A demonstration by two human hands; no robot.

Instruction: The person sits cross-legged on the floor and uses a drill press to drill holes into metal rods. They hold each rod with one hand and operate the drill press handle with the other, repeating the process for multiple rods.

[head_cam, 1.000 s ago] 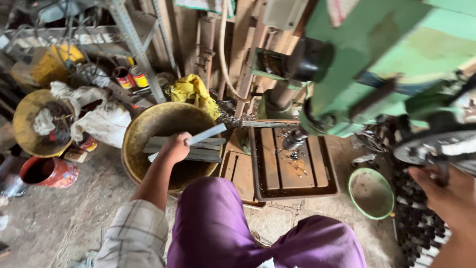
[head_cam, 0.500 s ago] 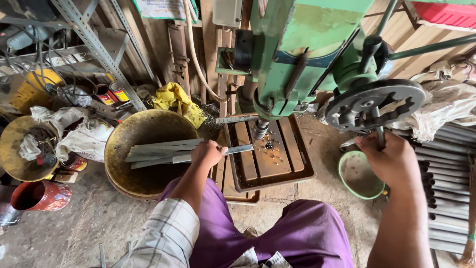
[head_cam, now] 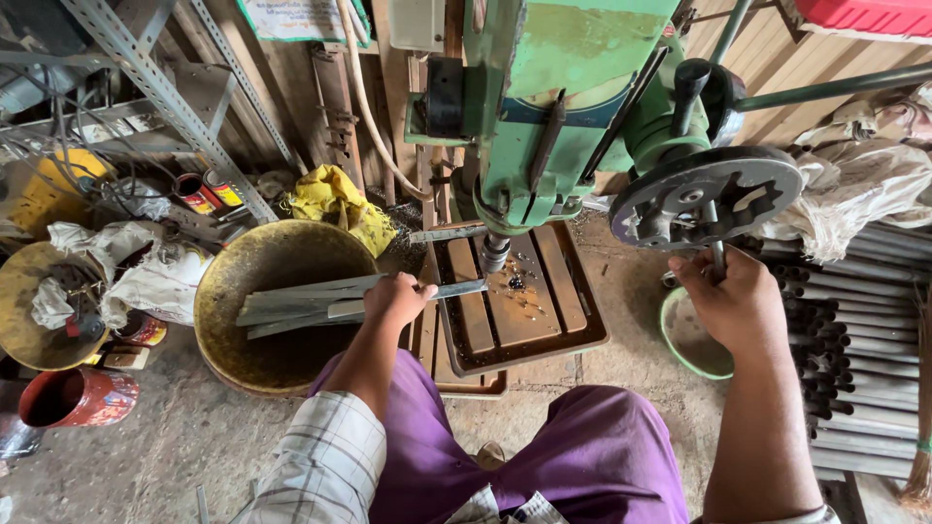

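My left hand [head_cam: 396,301] grips a flat grey metal strip [head_cam: 460,289] whose far end lies on the rusty slotted table [head_cam: 573,306] of a green drill press [head_cam: 568,107], just under the drill bit [head_cam: 495,254]. More strips [head_cam: 291,303] lie across a large yellow metal bowl [head_cam: 248,281] to the left of that hand. My right hand [head_cam: 733,301] is closed around a handle [head_cam: 718,257] below the dark feed wheel [head_cam: 704,199] on the machine's right side. Metal shavings dot the table.
A small green bowl [head_cam: 684,340] sits on the floor by the right hand. Stacked grey pipes [head_cam: 854,359] lie at the right. A red tin [head_cam: 73,398], sacks [head_cam: 146,277], a yellow cloth [head_cam: 335,199] and an angle-iron rack [head_cam: 175,107] crowd the left. My purple-clad legs [head_cam: 544,456] fill the foreground.
My left hand drew a strip from the bowl toward the drill table, its end now under the bit. My right hand came up onto the feed wheel handle.
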